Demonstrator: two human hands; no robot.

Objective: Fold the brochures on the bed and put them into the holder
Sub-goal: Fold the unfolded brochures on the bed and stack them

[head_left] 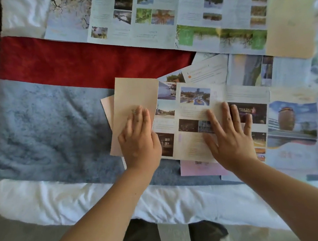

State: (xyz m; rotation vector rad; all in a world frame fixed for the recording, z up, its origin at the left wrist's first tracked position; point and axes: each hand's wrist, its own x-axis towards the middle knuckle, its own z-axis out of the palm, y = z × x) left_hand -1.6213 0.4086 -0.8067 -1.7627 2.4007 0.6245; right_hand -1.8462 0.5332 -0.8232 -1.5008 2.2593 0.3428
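Your forearms came in from the lower edge, crossing the white sheet at the near side of the bed. Your left hand lay flat with straight fingers on the tan flap, which was turned in over the half-open brochure, and it gripped nothing. Your right hand was spread wide, palm down, on that brochure's printed inner panels, also holding nothing. The brochure lay on the blue-grey blanket, overlapping other sheets, with a pink sheet poking out below it. A larger unfolded brochure stretched across the far side, beyond the red band. No holder was in view.

I judged the paper to be thin, light and limp, and probably glossy enough to slide on the sheets beneath. It would have bent anywhere, but cleanest along its printed panel lines. The soft bedding would have given way under a press, so creases likely needed a firm sweep along the fold. The best place to take hold looked like the free right-hand edge or corner, pinched lightly while the other palm pinned the folded part.
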